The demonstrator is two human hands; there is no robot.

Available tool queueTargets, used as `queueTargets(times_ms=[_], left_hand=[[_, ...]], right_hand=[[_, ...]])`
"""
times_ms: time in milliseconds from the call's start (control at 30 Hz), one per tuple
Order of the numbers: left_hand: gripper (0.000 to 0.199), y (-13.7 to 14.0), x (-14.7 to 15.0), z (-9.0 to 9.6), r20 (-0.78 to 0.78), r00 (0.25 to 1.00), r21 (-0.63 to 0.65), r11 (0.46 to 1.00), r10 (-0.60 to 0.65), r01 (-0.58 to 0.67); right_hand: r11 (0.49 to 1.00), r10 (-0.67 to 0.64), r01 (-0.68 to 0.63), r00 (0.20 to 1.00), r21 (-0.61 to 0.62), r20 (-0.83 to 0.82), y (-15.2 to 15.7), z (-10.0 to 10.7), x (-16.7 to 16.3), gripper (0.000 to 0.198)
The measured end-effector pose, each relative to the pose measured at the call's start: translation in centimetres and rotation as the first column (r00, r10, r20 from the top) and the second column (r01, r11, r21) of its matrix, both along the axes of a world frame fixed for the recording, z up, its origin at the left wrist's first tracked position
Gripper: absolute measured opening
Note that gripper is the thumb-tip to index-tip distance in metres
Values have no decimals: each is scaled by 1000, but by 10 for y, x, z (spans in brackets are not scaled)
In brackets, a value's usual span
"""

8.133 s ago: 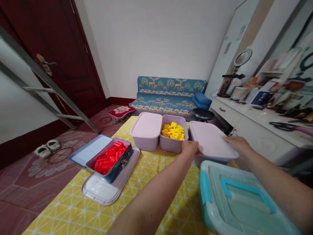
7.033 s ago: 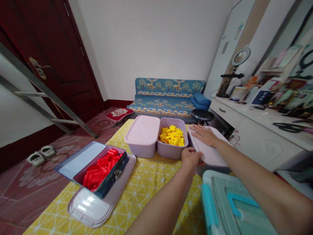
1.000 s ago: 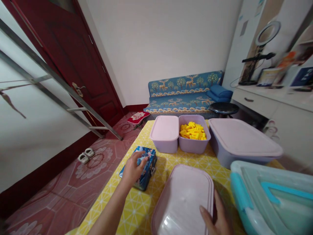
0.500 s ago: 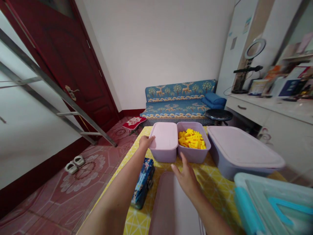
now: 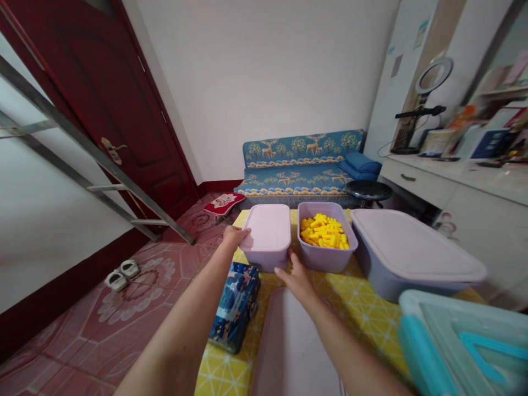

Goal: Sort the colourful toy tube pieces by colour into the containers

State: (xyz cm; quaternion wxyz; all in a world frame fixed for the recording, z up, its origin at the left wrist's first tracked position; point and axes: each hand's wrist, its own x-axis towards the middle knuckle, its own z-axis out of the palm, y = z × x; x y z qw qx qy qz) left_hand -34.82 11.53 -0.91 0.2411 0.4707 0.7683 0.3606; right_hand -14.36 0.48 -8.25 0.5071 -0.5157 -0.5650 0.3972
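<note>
A small purple storage box [image 5: 267, 260] with a pale pink lid [image 5: 269, 226] stands on the far part of the table. My left hand [image 5: 235, 236] grips its left side at the lid's edge. At its near right corner is my right hand [image 5: 297, 278], thumb and fingers apart, the fingertips at or against the wall. Just right of it, across a narrow gap, stands an open purple box [image 5: 328, 261] full of yellow plastic pieces [image 5: 324, 231]. A loose pinkish lid [image 5: 289, 341] lies flat below my right hand.
A blue patterned case [image 5: 235, 308] lies by my left forearm. To the right stand a large lidded purple box [image 5: 412, 247] and a teal-trimmed clear box [image 5: 466, 341]. Beyond the yellow tablecloth [image 5: 363, 308] are a black stool [image 5: 368, 190] and a blue sofa [image 5: 297, 165]. A ladder [image 5: 103, 159] leans at left.
The small lidded box has shifted left with my left hand, opening a gap beside the box of yellow pieces. My right hand has moved left to the lidded box's corner.
</note>
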Motion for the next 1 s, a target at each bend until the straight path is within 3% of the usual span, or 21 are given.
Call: queueTargets(times_ms=[233, 333, 533, 667, 733, 767, 833, 867, 933, 1000], left_hand=[[32, 0, -5, 7, -119, 993, -8, 1000, -6, 5], [42, -4, 1, 15, -214, 976, 19, 999, -24, 28], [40, -24, 20, 33, -386, 921, 76, 993, -50, 85], [39, -43, 32, 42, -457, 887, 140, 979, -69, 149], [37, -55, 39, 44, -486, 866, 180, 956, -118, 231], [36, -62, 42, 43, -499, 854, 196, 940, -149, 278], [37, -77, 49, 41, -517, 829, 217, 905, -210, 365], [37, -84, 52, 39, -523, 819, 222, 889, -237, 400], [37, -99, 58, 37, -527, 803, 226, 864, -280, 450], [36, -113, 65, 36, -510, 795, 249, 828, -329, 503]], right_hand=[[998, 33, -31, 998, -50, 48, 1, 11, 3, 82], [997, 40, -35, 997, -75, 64, 2, 13, 5, 83], [996, 7, 1, 995, -85, 96, -6, 19, 5, 83], [999, 0, 7, 988, -46, 153, -47, 32, 21, 65], [998, 60, -58, 973, -16, 222, -84, 30, 33, 52], [989, 138, -149, 922, 4, 361, -105, 25, 40, 49], [944, 198, -318, 752, 83, 628, -146, 8, 56, 51], [879, 171, -443, 639, 178, 750, -163, -4, 63, 48], [722, -48, -589, 480, 362, 876, -189, -27, 77, 37], [622, -269, -614, 416, 486, 869, -205, -48, 87, 30]])
